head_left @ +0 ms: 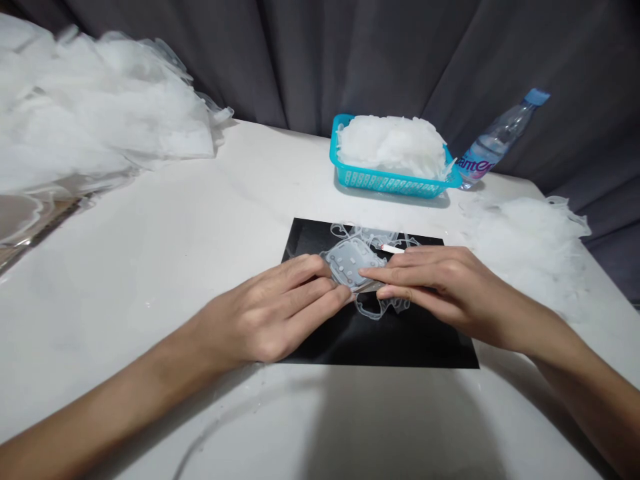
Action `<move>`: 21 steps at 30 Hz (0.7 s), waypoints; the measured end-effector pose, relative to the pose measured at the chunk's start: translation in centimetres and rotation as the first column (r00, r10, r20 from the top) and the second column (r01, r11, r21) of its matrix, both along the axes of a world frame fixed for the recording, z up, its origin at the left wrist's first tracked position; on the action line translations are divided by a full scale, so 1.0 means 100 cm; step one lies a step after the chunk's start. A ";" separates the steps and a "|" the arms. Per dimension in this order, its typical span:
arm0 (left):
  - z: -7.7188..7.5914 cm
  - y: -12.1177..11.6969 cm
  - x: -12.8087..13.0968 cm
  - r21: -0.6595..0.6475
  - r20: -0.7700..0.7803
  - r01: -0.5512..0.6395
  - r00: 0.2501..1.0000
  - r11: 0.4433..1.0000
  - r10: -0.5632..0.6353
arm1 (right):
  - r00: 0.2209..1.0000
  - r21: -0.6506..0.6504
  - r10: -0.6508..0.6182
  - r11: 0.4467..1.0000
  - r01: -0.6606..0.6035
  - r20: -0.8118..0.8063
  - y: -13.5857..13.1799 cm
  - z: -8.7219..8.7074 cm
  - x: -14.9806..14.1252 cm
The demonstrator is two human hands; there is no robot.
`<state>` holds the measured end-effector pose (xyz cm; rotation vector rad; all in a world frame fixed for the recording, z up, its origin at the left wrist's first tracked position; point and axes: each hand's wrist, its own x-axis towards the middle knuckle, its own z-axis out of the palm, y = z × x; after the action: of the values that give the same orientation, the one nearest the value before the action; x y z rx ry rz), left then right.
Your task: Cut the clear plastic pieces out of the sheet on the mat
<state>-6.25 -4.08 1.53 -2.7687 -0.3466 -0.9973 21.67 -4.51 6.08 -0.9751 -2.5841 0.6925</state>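
Observation:
A translucent, soft-looking moulded piece [353,259] with small raised tabs is held slightly tilted over a black mat [410,343]. My left hand [287,307] grips its left and near edge, fingers closed. My right hand [445,283] pinches its right side, the index fingertip on top and the thumb below. A thin white stick-like tool [391,249] with a reddish tip sticks out at the far side of my right fingers; its other end is hidden. Thin, clear trimmings [370,308] curl out on the mat below and behind the piece.
At the back, a blue basket [390,183] holds a heap of whitish pieces, with a water bottle [493,147] close on its right. A big pile of translucent pieces [110,107] lies far left. Another translucent heap [533,243] lies right, beyond my right forearm. A dark curtain hangs behind the white table [200,233].

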 end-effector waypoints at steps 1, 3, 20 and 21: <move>0.000 0.000 0.000 0.004 -0.001 0.003 1.000 1.000 -0.003 | 1.000 0.001 0.002 1.000 -0.002 -0.002 0.000 0.000 0.000; 0.000 0.000 0.000 0.009 0.001 0.002 1.000 1.000 -0.002 | 1.000 0.004 0.007 1.000 -0.007 -0.009 0.000 0.000 0.000; 0.005 -0.001 0.001 -0.007 -0.009 -0.003 1.000 1.000 0.003 | 0.973 -0.269 -0.172 0.955 0.126 -0.156 0.005 0.007 -0.001; 0.005 -0.001 0.001 -0.009 -0.007 -0.009 1.000 1.000 0.009 | 0.958 -0.335 -0.213 0.932 0.139 -0.194 0.005 0.005 -0.003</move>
<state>-6.11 -4.21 2.05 -2.7755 -0.3636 -0.9856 21.32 -4.01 6.55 -1.1320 -2.1939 1.1238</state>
